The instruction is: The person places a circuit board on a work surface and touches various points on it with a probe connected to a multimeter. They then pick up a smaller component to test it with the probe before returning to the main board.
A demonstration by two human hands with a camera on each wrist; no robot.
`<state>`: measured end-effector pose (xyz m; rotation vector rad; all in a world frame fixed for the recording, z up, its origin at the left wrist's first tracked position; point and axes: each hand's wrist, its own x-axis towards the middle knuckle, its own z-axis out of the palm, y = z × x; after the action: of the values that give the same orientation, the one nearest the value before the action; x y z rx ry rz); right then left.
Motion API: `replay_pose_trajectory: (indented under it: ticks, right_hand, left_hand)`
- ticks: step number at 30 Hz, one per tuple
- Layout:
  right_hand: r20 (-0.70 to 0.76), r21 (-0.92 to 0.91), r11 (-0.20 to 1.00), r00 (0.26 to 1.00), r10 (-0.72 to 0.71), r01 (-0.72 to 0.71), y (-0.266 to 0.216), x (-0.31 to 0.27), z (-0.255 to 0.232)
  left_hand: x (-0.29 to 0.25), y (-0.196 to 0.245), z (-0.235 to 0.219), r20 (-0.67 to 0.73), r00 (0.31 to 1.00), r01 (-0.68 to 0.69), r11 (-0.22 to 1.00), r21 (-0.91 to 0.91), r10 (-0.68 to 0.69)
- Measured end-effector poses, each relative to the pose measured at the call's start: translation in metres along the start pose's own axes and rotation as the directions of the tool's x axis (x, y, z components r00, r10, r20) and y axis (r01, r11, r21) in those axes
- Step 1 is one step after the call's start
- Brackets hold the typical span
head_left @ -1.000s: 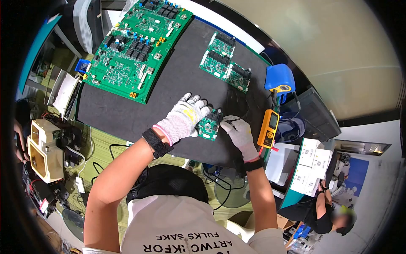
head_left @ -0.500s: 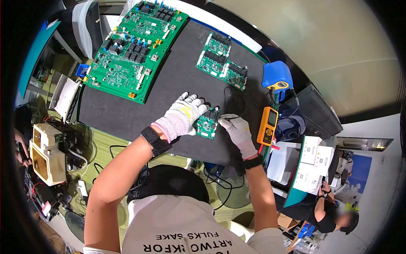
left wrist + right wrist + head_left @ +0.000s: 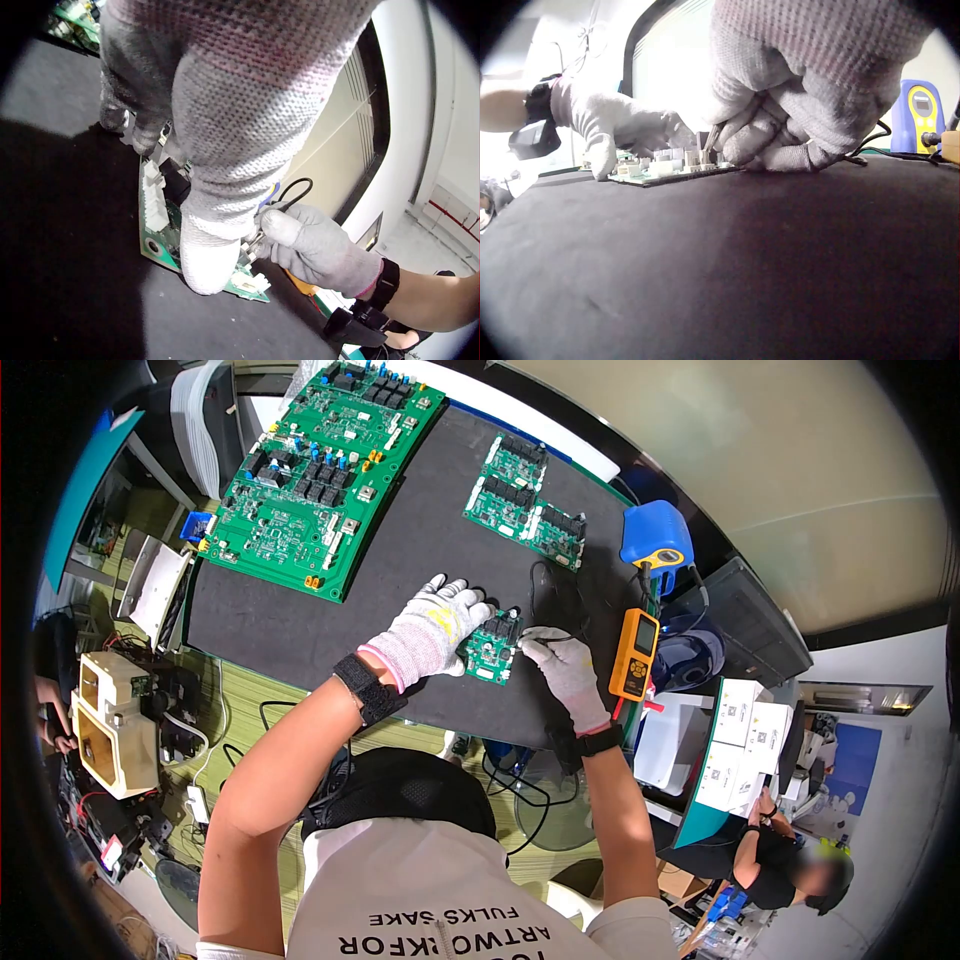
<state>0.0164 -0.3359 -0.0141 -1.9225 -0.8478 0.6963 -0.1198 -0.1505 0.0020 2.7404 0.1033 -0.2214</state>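
A small green circuit board [image 3: 488,651] lies flat on the dark mat near its front edge. My gloved left hand [image 3: 428,632] grips the board's left side; in the left wrist view the thumb [image 3: 208,259] lies along one edge and the fingers reach the far side. At the board's right side my gloved right hand [image 3: 566,675] pinches a thin metal piece [image 3: 714,138] with a black cable by it, its end at the white connectors [image 3: 694,162]. What exactly the piece is, I cannot tell.
Large green boards [image 3: 290,530] lie at the left, several small boards [image 3: 510,500] at the back. On the right stand a blue device [image 3: 657,538] and a yellow meter [image 3: 634,655]. Another person [image 3: 790,865] is at the far right.
The whole head view has shifted slightly. Both hands stay at the small board, with hardly any movement of the right hand. The person at the far right has moved their arms a little.
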Motion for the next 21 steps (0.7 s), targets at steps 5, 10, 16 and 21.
replay_pose_trajectory:
  ticks: [5,10,16,21]
  right_hand:
    - [0.007,-0.027,1.000,1.000,-0.004,0.004,0.0019,-0.0004,0.0001]
    - [0.010,-0.048,0.994,0.995,-0.096,0.097,0.0027,-0.0019,0.0018]
    - [0.005,-0.100,0.990,0.995,-0.097,0.097,0.0004,-0.0010,0.0031]
    - [-0.010,-0.196,0.970,0.988,-0.152,0.147,0.0017,-0.0004,0.0033]
  left_hand:
    - [-0.0005,-0.0001,0.0002,-0.003,1.000,0.001,1.000,-0.004,-0.001]
    - [0.0001,0.0012,-0.0045,0.021,1.000,-0.003,1.000,-0.002,0.003]
    - [0.0004,0.0017,-0.0054,0.026,1.000,0.002,1.000,0.001,-0.002]
    - [0.0011,0.0004,-0.0015,0.010,1.000,0.003,1.000,0.012,-0.003]
